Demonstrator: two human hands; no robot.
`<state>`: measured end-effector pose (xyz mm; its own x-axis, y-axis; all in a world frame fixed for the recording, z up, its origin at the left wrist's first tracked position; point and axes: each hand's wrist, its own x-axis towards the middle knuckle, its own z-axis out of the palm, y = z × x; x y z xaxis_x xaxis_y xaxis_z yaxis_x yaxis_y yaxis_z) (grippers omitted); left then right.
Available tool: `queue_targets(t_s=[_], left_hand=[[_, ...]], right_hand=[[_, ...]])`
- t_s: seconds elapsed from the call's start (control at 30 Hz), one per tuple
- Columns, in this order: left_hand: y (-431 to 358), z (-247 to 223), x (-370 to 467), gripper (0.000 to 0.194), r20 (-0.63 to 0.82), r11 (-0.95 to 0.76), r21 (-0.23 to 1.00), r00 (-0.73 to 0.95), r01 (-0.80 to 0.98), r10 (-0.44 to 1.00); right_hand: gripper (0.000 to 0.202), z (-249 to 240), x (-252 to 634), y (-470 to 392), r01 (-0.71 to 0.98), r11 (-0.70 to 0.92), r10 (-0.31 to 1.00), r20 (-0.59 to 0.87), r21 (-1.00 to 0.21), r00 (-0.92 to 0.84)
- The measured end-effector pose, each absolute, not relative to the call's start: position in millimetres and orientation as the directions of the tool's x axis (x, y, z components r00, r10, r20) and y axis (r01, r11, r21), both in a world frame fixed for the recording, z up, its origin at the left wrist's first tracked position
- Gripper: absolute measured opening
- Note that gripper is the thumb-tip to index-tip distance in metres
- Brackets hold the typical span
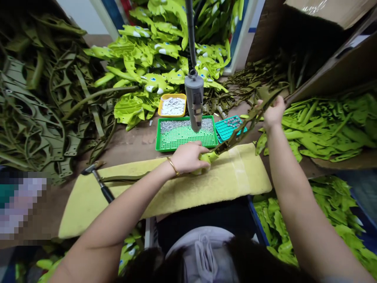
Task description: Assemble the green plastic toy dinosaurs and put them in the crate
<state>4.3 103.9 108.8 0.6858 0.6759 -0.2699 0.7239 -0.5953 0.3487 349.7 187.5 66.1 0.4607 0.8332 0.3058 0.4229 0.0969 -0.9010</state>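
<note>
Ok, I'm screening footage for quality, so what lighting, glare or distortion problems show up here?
Head view: left hand and right hand are well lit; the cardboard box is deeply shadowed inside, with glare near its top; wide-angle stretching enlarges the left forearm and right forearm towards the bottom corners; a pixelated patch hides detail at the left edge.

The person wears a gold-coloured bangle (173, 166) on the left wrist (176, 162), a pale gathered garment (203, 253) and dark clothing (206, 214).
</note>
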Motion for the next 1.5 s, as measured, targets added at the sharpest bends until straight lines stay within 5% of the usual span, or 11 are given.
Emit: queue_targets(t_s=[0.1,0.2,0.27,0.4,0.57,0.77,0.9,0.97,1.1,1.3,1.5], left_hand=[[112,106,5,0.056,-0.283,-0.569,0.382,0.678,0.728,0.678],[115,106,6,0.058,-0.301,-0.560,0.379,0.670,0.737,0.678],[116,106,7,0.059,-0.311,-0.558,0.373,0.667,0.741,0.677],[114,103,8,0.058,-0.286,-0.576,0.354,0.672,0.737,0.683],[110,101,8,0.052,-0.267,-0.585,0.308,0.658,0.751,0.704],[107,102,9,0.051,-0.281,-0.553,0.309,0.629,0.774,0.725],[100,107,6,0.049,-0.248,-0.551,0.324,0.631,0.769,0.735],[92,111,4,0.047,-0.220,-0.574,0.345,0.659,0.742,0.719],[73,116,-1,0.042,-0.116,-0.645,0.393,0.732,0.655,0.672],[53,126,-4,0.072,-0.043,-0.637,0.510,0.756,0.578,0.653],[44,131,1,0.045,-0.077,-0.622,0.428,0.712,0.656,0.698]], right_hand=[[0.041,86,349,136,0.289,0.107,0.855,0.236,-0.951,0.462],[0.036,95,308,77,0.174,0.118,0.959,0.158,-0.978,0.236],[0.028,91,268,47,0.363,0.098,0.995,0.103,-0.927,-0.007],[0.026,72,208,27,0.679,0.169,0.985,0.154,-0.715,-0.083],[0.028,64,193,33,0.757,0.184,0.978,0.194,-0.628,-0.077],[0.038,68,188,34,0.743,0.127,0.982,0.190,-0.657,0.000],[0.084,50,179,27,0.592,0.054,0.913,0.280,-0.804,0.298],[0.093,37,174,22,0.345,-0.004,0.893,0.152,-0.938,0.425],[0.070,25,167,15,-0.100,-0.058,0.994,-0.067,-0.993,0.087],[0.036,35,166,15,0.003,0.163,0.985,0.163,-0.987,-0.047],[0.029,30,146,11,-0.086,0.258,0.965,0.251,-0.962,0.080]])
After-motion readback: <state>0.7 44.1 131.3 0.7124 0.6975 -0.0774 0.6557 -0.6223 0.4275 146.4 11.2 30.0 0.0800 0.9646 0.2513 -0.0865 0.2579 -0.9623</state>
